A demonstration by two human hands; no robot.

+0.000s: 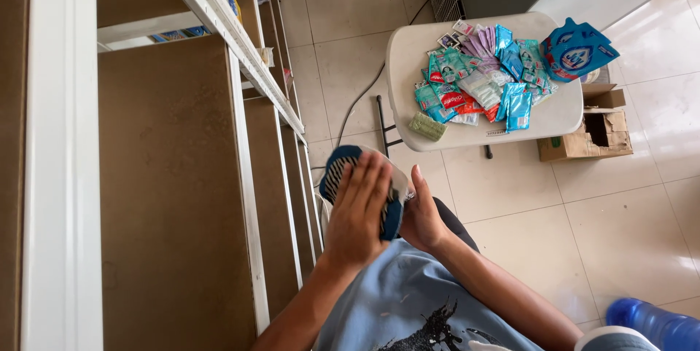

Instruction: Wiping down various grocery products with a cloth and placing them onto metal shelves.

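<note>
My left hand (357,209) lies flat with its fingers spread over a blue and white flat pouch (343,160), covering most of it. My right hand (421,216) grips the same pouch from below at its right edge, thumb pointing up. Both hands hold it in front of my chest, beside the brown shelving. The pouch's printed face is mostly hidden under my left palm.
A white folding table (408,52) ahead holds several sachets and packets plus a large blue pouch (577,48). An open cardboard box (594,129) sits on the tiled floor by it. Brown shelves with white frames (240,96) fill the left. A blue bottle (656,322) is at bottom right.
</note>
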